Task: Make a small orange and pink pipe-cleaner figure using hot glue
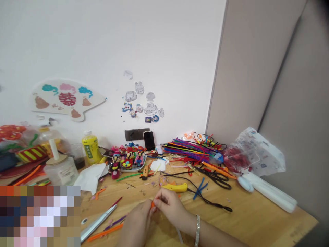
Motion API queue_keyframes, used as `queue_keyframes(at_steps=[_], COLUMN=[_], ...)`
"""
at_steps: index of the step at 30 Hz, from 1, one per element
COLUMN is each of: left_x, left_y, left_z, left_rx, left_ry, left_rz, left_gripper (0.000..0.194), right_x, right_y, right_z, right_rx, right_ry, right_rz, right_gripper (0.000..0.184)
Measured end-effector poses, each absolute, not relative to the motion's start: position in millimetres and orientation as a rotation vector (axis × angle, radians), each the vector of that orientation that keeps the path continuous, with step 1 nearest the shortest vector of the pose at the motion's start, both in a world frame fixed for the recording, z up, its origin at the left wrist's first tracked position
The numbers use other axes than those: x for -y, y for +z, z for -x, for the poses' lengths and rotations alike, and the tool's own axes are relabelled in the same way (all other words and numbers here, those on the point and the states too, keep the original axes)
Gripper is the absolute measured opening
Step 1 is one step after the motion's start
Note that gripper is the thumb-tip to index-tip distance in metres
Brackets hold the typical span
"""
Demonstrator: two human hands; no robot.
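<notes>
My left hand [136,219] and my right hand [171,209] meet low in the middle of the view, above the wooden table [257,219]. Between their pinched fingertips is a small orange piece [153,204], which looks like a bit of pipe cleaner; the fingers hide most of it. A sparkling bracelet circles my right wrist. Just beyond the hands lies a yellow-handled tool [177,187] with a black cord. To the left of my left hand are an orange pipe cleaner [105,232] and a long silver blade-like strip [99,223].
Several small dolls [130,158] stand on a tray near the wall, beside a phone [149,141]. A heap of coloured pipe cleaners [187,150] lies at the back right, near a plastic bag [264,154]. A yellow bottle [91,147] and a jar [61,171] stand left.
</notes>
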State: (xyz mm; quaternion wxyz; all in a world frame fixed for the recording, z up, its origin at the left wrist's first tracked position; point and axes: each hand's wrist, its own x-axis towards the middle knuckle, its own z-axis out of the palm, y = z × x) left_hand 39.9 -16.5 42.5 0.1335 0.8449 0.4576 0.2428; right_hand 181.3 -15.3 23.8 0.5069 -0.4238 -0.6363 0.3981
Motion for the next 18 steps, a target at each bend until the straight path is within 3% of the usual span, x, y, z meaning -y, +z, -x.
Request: queue_keyframes(at_steps=[8, 12, 18], left_x=[15, 16, 11], left_y=[44, 47, 39], left_z=[-40, -41, -37], left_rx=[-1.29, -1.287, -1.347], left_ry=[0.665, 0.619, 0.699], left_rz=[-2.396, -2.395, -2.381], left_gripper=[0.021, 0.021, 0.025], right_x=[16, 21, 15], right_y=[26, 28, 42], right_z=[-181, -181, -200], right_rx=[1.565, 1.703, 1.786], right_ry=[0.867, 0.804, 0.502], right_rz=[1.166, 1.175, 1.178], right_gripper=[0.003, 0.017, 0.017])
